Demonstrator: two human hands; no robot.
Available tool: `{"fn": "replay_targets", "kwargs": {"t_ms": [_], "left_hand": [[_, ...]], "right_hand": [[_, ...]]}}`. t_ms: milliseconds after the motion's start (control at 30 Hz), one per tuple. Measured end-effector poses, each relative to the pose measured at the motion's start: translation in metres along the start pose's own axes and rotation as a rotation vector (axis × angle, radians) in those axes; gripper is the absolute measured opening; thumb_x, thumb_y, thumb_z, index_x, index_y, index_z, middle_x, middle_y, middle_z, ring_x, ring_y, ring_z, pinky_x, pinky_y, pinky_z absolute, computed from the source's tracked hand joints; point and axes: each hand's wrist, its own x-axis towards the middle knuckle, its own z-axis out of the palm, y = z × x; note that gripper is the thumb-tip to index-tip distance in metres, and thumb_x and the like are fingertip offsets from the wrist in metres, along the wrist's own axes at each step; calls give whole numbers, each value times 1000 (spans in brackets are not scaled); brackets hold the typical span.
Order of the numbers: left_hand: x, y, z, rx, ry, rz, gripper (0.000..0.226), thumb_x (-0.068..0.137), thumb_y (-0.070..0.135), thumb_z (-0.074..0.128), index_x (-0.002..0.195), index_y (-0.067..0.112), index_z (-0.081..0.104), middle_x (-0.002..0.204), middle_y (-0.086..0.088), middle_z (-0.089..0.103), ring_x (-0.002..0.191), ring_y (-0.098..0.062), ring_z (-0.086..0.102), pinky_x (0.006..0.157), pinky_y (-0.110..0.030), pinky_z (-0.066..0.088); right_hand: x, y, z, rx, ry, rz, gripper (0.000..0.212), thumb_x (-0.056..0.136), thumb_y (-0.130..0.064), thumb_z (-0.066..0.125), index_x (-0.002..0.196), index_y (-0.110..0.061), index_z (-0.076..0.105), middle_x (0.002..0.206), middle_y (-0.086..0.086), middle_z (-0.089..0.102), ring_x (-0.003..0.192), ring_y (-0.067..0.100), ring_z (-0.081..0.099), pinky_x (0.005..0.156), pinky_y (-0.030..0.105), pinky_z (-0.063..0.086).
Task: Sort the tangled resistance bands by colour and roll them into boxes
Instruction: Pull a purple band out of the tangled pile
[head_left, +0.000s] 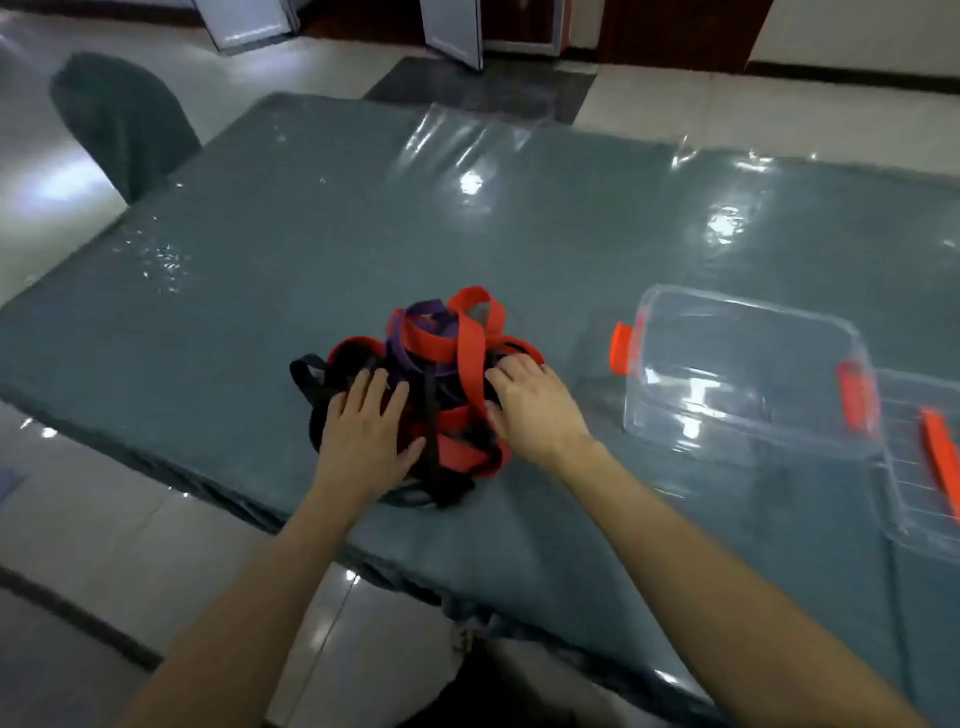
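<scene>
Bands (431, 384): one tangled heap of red, purple and black loops, on the table (311, 249) near its front edge, unsorted, none yet in a box. Left hand (363, 426): fingers straight and spread, laid flat on the heap's black left side, likely to steady it; right hand (530, 410): fingers bent against the red loops on the right, apparently seeking a strand to free, though whether it pinches one cannot be told. Box (748, 374): clear, orange clips, near the heap's right, handy for rolls.
</scene>
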Motion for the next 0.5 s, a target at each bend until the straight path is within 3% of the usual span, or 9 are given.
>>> {"fn": "replay_targets", "kwargs": {"t_ms": [67,133,200,233,333,433,500], "left_hand": [[17,-20,5,-110,-154,-117,122,77,92,62,173,32,16,181,-16,14,167,-42,14,123,-67,32],[28,-29,13,-286,-328,-229,141,64,101,65,171,44,-6,182,-13,5,167,-42,14,120,-67,36],[30,-27,26,-341,-387,-269,135,67,91,72,169,49,-7,172,-18,31,153,-43,42,111,-62,48],[28,-27,32,-308,-364,-244,125,71,88,69,169,49,1,159,-17,47,141,-42,54,107,-59,50],[27,-39,35,-279,-263,-189,95,76,79,72,157,48,33,130,-5,63,120,-34,66,97,-52,53],[41,-56,21,-436,-209,-138,70,76,58,88,136,47,52,119,5,68,109,-27,70,85,-41,56],[55,-61,1,-505,-94,-103,60,77,44,90,129,45,58,117,8,70,108,-24,71,86,-39,57]], "right_hand": [[33,-12,8,74,57,39,44,92,-30,70,129,-8,64,138,15,61,137,39,52,109,54,46],[61,-20,13,56,-27,79,84,86,-40,80,158,-14,45,165,19,40,158,39,30,124,60,32],[84,-20,25,40,-206,163,115,84,-57,81,172,-24,15,176,19,19,163,40,17,129,62,21],[91,-17,31,54,-281,214,115,86,-62,78,172,-27,10,175,19,21,160,42,26,128,60,24],[87,-5,43,103,-277,309,85,96,-55,70,166,-29,29,153,16,50,128,44,60,112,52,44],[72,6,38,188,-92,335,52,100,-37,65,150,-29,52,126,13,70,110,42,69,96,49,53],[67,15,20,245,43,379,40,98,-29,65,138,-29,63,113,12,78,102,41,73,88,48,57]]}}
